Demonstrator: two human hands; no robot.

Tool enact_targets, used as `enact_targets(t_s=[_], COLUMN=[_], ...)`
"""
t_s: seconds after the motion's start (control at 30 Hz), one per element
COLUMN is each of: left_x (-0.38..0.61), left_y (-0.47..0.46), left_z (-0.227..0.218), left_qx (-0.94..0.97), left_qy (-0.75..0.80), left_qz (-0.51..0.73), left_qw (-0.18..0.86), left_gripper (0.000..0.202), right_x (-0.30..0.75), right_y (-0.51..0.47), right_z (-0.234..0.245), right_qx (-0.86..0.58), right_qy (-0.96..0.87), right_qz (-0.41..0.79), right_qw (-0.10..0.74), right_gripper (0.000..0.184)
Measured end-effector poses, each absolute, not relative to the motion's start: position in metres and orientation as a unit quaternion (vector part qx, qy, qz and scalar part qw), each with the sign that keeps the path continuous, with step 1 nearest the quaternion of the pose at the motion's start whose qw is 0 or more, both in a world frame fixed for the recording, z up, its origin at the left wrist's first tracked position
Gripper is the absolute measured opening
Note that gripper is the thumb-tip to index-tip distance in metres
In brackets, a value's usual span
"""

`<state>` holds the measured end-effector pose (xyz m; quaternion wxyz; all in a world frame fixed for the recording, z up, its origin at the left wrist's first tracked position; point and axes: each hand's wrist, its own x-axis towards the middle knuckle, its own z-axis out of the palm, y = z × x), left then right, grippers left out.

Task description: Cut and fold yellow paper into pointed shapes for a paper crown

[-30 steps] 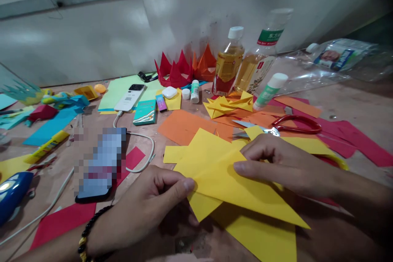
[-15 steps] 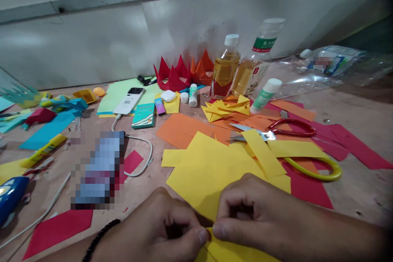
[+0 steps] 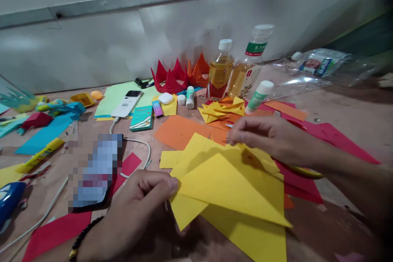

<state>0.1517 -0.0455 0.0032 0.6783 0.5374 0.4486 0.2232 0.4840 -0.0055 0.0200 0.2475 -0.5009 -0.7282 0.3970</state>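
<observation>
Yellow paper [image 3: 221, 184], folded, is pinched at its left corner by the left hand [image 3: 139, 198], above yellow sheets [image 3: 259, 235]; right hand [image 3: 274, 137] curled just beyond, contents undeterminable; step judged to be folding; next move probably calls for aligning edges.
</observation>
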Motion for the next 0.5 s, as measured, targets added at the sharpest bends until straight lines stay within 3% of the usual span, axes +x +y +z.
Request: enact_targets(t_s=[0.1,0.2,0.27,0.37,0.5], left_x=[0.158,0.162,0.163,0.163,0.16], left_y=[-0.045,-0.045,-0.047,-0.048,-0.046], left_z=[0.005,0.001,-0.004,-0.008,-0.003], left_qx=[0.441,0.41,0.391,0.418,0.542], left_qy=[0.409,0.422,0.448,0.432,0.453], left_qz=[0.237,0.224,0.25,0.342,0.244], left_qw=[0.763,0.777,0.764,0.722,0.664], left_gripper=[0.054,0.052,0.057,0.072,0.037], right_x=[0.469,0.452,0.444,0.438,0.43], right_y=[-0.016,-0.027,-0.033,-0.04,-0.047], right_z=[0.008,-0.001,-0.003,-0.002,0.0], right_qx=[-0.387,-0.333,-0.387,-0.47,-0.486], right_qy=[-0.802,-0.788,-0.74,-0.655,-0.55], right_qz=[0.315,0.341,0.398,0.494,0.631], right_qw=[0.328,0.39,0.38,0.325,0.251], right_gripper=[0.048,0.024,0.012,0.037,0.04])
